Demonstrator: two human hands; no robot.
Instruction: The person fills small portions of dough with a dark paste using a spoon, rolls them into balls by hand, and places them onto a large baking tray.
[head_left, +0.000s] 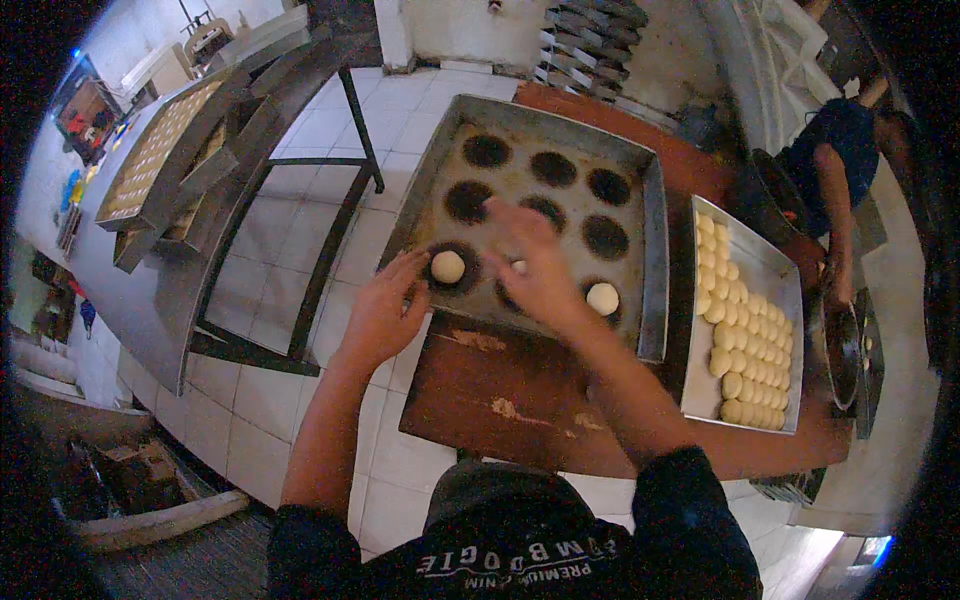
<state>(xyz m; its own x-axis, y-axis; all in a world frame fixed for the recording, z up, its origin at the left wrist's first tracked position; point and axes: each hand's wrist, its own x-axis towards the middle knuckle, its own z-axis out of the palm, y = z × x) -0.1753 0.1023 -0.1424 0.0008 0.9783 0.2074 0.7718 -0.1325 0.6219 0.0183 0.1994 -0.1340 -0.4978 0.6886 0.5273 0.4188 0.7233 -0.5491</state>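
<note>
A large metal baking tray (652, 270) with dark round marks lies before me. One pale dough ball (448, 267) rests on a mark at its near left, and another dough ball (602, 299) sits at the near right. My left hand (394, 307) is at the tray's left edge, fingers spread beside the left ball, holding nothing I can see. Blurred, my right hand (529, 251) hangs over the middle of the tray; a small pale bit of dough shows by its fingers, and whether it is gripped I cannot tell. To the right, a smaller metal tray (701, 390) holds rows of dough balls.
The trays stand on a reddish-brown table (510, 405). A black metal frame (311, 300) is on the left, beside a long metal counter (135, 285) with stacked trays of dough pieces (161, 150). At the far right a person (840, 165) reaches to a round pan (841, 360).
</note>
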